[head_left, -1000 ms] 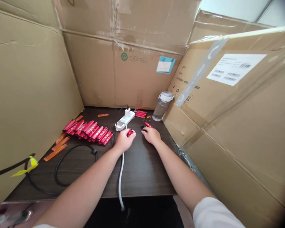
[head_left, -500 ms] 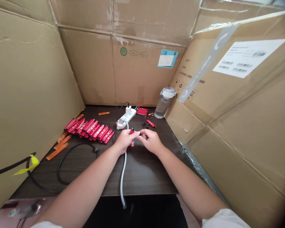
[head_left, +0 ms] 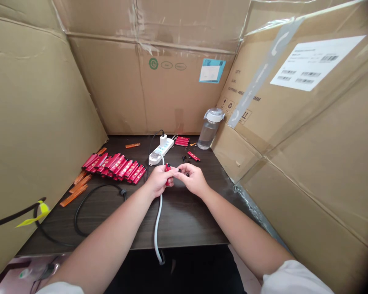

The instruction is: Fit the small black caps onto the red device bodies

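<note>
My left hand (head_left: pixel 158 181) is closed around a small red piece (head_left: pixel 168 174), and my right hand (head_left: pixel 192 179) meets it there, fingers pinched at its top (what they pinch is too small for me to make out). More red pieces (head_left: pixel 113 166) lie in rows on the dark table (head_left: pixel 184 220), just left of the hands.

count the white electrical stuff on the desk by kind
power strip: 1
plug-in charger: 1
power cord: 1
total: 3
</note>
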`<state>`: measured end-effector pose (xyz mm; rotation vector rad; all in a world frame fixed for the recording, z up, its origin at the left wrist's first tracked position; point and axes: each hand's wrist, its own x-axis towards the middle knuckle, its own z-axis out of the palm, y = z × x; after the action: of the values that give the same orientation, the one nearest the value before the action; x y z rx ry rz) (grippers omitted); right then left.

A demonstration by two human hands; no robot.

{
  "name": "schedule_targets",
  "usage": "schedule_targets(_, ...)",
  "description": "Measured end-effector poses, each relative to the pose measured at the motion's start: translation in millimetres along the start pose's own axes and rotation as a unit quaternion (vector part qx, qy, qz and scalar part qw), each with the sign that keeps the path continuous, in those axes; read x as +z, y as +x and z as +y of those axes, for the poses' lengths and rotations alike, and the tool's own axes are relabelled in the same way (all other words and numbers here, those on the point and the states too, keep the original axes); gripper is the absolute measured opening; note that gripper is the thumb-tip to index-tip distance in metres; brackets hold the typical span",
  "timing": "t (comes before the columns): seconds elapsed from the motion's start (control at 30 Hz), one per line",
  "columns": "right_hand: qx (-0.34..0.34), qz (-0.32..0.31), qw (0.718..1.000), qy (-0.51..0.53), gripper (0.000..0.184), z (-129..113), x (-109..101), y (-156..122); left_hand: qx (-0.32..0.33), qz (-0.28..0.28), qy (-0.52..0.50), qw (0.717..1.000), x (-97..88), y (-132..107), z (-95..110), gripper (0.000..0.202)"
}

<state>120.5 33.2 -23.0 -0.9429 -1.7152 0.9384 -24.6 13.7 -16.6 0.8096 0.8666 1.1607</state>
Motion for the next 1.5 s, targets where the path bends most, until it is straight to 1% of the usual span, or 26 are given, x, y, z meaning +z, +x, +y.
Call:
schedule_targets(0.1, 0.060, -0.001, 0.994, 0.093, 0.030, -1.4, 3.6, -0.4, 0.035, 0.020, 0.014, 0.999, 2.1, 0.1, -0.1, 0.036)
schedule_targets(0.2, 0.130, -0.002, 0.970, 0.206, 0.034, -3.0, 5.4, -0.1, 0.072, 0.030, 0.051, 0.996, 2.3, 1.1, -1.3, 0.035)
schedule_targets(0.27, 0.143, 0.008, 0.958, 0.250, 0.035, -3.3, 4.7, 0.9, 0.104, 0.048, 0.120, 0.986, 1.0, 1.9, -2.3, 0.032)
schedule_targets(0.3, 0.140, 0.018, 0.957, 0.255, 0.035, -3.0, 3.9, 1.5, 0.124, 0.065, 0.172, 0.975, 0.1, 2.3, -2.8, 0.030)
schedule_targets(0.37, 0.121, 0.043, 0.964, 0.231, 0.034, -1.7, 1.9, 2.1, 0.164, 0.101, 0.282, 0.940, -1.9, 2.8, -3.8, 0.025)
schedule_targets(0.43, 0.097, 0.055, 0.978, 0.177, 0.032, -0.5, 0.6, 1.6, 0.190, 0.119, 0.368, 0.903, -3.5, 3.0, -4.7, 0.022)
schedule_targets(0.5, 0.067, 0.053, 0.989, 0.117, 0.030, -0.4, 0.7, 0.3, 0.204, 0.119, 0.419, 0.877, -4.5, 2.9, -6.1, 0.019)
schedule_targets(0.57, 0.033, 0.051, 0.995, 0.074, 0.027, -1.6, 2.1, -1.0, 0.216, 0.111, 0.448, 0.860, -5.0, 2.8, -7.9, 0.019)
schedule_targets(0.67, 0.010, 0.054, 0.997, 0.051, 0.024, -3.1, 4.4, -1.7, 0.229, 0.099, 0.462, 0.851, -5.4, 3.0, -10.9, 0.021)
schedule_targets(0.8, 0.030, 0.040, 0.997, 0.062, 0.024, -2.1, 5.1, -1.8, 0.238, 0.089, 0.476, 0.842, -5.0, 3.3, -12.3, 0.022)
schedule_targets(0.9, 0.030, 0.035, 0.997, 0.063, 0.024, -0.5, 4.9, -2.0, 0.240, 0.086, 0.493, 0.832, -3.7, 2.9, -11.7, 0.024)
schedule_targets(1.07, 0.026, 0.032, 0.998, 0.055, 0.021, 1.1, 7.5, -1.0, 0.248, 0.083, 0.516, 0.816, -2.4, 1.9, -12.0, 0.018)
schedule_targets(1.13, 0.027, 0.029, 0.998, 0.056, 0.021, 1.2, 8.6, -0.6, 0.249, 0.079, 0.518, 0.815, -2.3, 1.1, -12.7, 0.014)
schedule_targets(1.17, 0.030, 0.024, 0.998, 0.057, 0.021, 0.9, 8.7, -0.5, 0.246, 0.076, 0.512, 0.819, -2.1, 0.5, -12.7, 0.011)
schedule_targets(1.23, 0.047, 0.007, 0.997, 0.068, 0.027, -0.6, 7.2, -0.2, 0.233, 0.075, 0.486, 0.839, -1.5, -0.9, -11.6, 0.008)
schedule_targets(1.3, 0.085, -0.008, 0.989, 0.119, 0.037, -3.5, 3.2, 0.8, 0.217, 0.078, 0.444, 0.866, -0.5, -2.6, -8.4, 0.015)
schedule_targets(1.33, 0.110, -0.012, 0.980, 0.163, 0.040, -5.2, 0.3, 1.8, 0.213, 0.083, 0.421, 0.878, 0.0, -3.4, -6.1, 0.022)
schedule_targets(1.4, 0.165, -0.010, 0.952, 0.258, 0.040, -8.2, -6.0, 5.1, 0.216, 0.100, 0.386, 0.892, 0.6, -4.6, -1.0, 0.033)
schedule_targets(1.43, 0.196, -0.010, 0.935, 0.297, 0.038, -9.2, -9.1, 7.2, 0.221, 0.112, 0.375, 0.893, 0.6, -5.0, 1.4, 0.037)
schedule_targets(1.5, 0.259, -0.017, 0.900, 0.349, 0.032, -9.6, -14.2, 11.6, 0.229, 0.140, 0.373, 0.888, 0.1, -5.2, 5.1, 0.040)
